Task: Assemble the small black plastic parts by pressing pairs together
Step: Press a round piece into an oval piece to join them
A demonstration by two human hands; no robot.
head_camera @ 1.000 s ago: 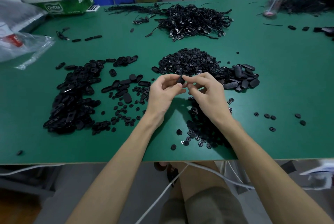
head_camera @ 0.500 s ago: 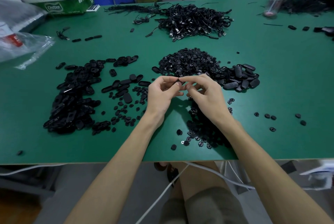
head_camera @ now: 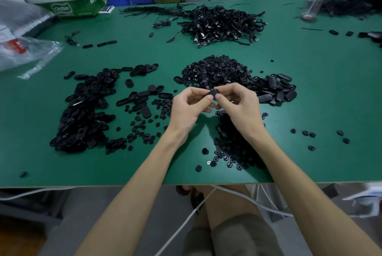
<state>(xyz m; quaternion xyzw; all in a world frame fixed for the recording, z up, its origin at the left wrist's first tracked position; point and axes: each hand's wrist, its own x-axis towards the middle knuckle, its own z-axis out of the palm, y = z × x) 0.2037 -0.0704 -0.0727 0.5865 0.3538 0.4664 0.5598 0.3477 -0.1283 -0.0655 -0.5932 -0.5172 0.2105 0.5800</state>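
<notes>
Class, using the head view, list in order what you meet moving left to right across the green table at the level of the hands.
Pile of oval shells → scattered small round pieces → left hand → black part, pinched by both hands → right hand → heap of oval caps → loose round pieces.

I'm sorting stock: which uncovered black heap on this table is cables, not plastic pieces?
The far heap at back centre: tangled cords with plugs. Nearer heaps are loose plastic pieces.
</notes>
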